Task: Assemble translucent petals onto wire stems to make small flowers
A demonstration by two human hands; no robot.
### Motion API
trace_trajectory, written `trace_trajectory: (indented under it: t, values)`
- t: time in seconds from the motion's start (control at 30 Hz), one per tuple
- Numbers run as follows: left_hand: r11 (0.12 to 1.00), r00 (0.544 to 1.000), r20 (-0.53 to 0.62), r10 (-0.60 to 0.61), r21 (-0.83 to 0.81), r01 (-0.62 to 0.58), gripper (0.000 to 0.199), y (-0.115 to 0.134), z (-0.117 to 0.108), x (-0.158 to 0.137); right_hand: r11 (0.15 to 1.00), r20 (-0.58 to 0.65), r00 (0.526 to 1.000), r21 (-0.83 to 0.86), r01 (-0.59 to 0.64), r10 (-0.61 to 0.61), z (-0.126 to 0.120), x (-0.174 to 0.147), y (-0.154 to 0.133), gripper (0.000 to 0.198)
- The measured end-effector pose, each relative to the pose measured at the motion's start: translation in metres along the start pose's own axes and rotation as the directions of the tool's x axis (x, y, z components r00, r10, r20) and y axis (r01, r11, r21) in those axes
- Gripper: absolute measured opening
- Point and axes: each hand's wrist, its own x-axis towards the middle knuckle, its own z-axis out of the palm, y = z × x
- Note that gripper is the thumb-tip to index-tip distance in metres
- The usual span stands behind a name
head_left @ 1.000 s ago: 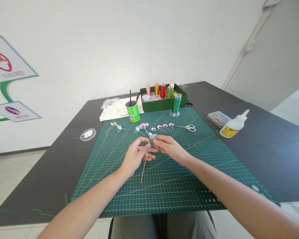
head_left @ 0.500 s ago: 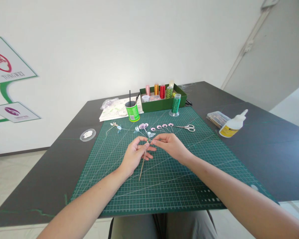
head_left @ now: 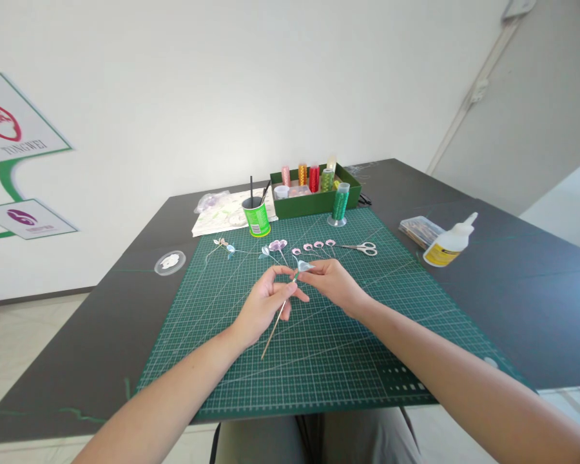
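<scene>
My left hand (head_left: 265, 301) pinches a thin tan wire stem (head_left: 272, 336) between thumb and fingers; its lower end slants down toward me. At the stem's top, a bit of green thread wrapping shows beside a pale blue leaf (head_left: 304, 265). My right hand (head_left: 337, 283) is closed with its fingertips at that top end, touching the wrapped part or the leaf's base; exactly what lies in the pinch is hidden. Just beyond the hands lie a purple flower (head_left: 278, 245) on a wire, another pale blue leaf piece (head_left: 265, 252) and several pink looped petals (head_left: 319, 245).
A green cutting mat (head_left: 357, 348) lies under everything. Scissors (head_left: 366, 248), a spool of green thread (head_left: 340, 203), a green box (head_left: 297, 206) of spools and a green cup (head_left: 257, 220) stand beyond. A glue bottle (head_left: 447, 246) is right, a small dish (head_left: 170, 262) left.
The stem has tilted further, its lower end swinging left and its top moving right. The blue leaf now sits lower, over my right fingertips.
</scene>
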Motion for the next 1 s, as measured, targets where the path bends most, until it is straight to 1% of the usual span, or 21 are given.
trace_trajectory:
  t: [0.1,0.2,0.37,0.57,0.7,0.77,0.87,1.0]
  values:
    - [0.999,0.998,0.059,-0.005,-0.049,0.008,0.03,0.0,0.001,-0.001,0.998,0.008,0.999,0.03,-0.051,0.051,0.002,-0.001,-0.002,0.027]
    - [0.996,0.996,0.084,-0.01,-0.09,0.018,0.028,0.001,0.001,-0.002,0.998,-0.002,0.998,0.038,-0.059,0.06,0.002,-0.002,-0.004,0.03]
    - [0.992,0.994,0.107,-0.023,-0.122,0.036,0.029,0.006,0.003,-0.004,0.997,0.006,0.999,0.049,-0.053,0.053,-0.001,-0.002,-0.007,0.029]
    - [0.982,0.99,0.136,-0.044,-0.177,0.068,0.034,0.009,0.006,-0.006,0.997,-0.004,1.0,0.074,-0.012,0.013,-0.002,-0.001,-0.004,0.023]
    - [0.972,0.987,0.139,-0.083,-0.205,0.11,0.035,0.009,0.005,-0.005,0.996,0.012,1.0,0.093,-0.005,0.004,-0.007,0.002,-0.001,0.026]
    - [0.962,0.979,0.162,-0.125,-0.221,0.159,0.035,0.009,0.004,-0.005,0.994,0.025,1.0,0.107,-0.005,0.003,-0.01,0.004,0.0,0.028]
    - [0.94,0.951,0.244,-0.19,-0.233,0.247,0.036,0.009,0.002,-0.004,0.993,0.058,0.998,0.118,0.008,-0.015,-0.014,0.006,0.001,0.028]
    - [0.923,0.913,0.347,-0.216,-0.232,0.306,0.032,0.007,0.0,-0.004,0.993,0.108,0.994,0.115,0.015,-0.028,-0.016,0.007,0.001,0.026]
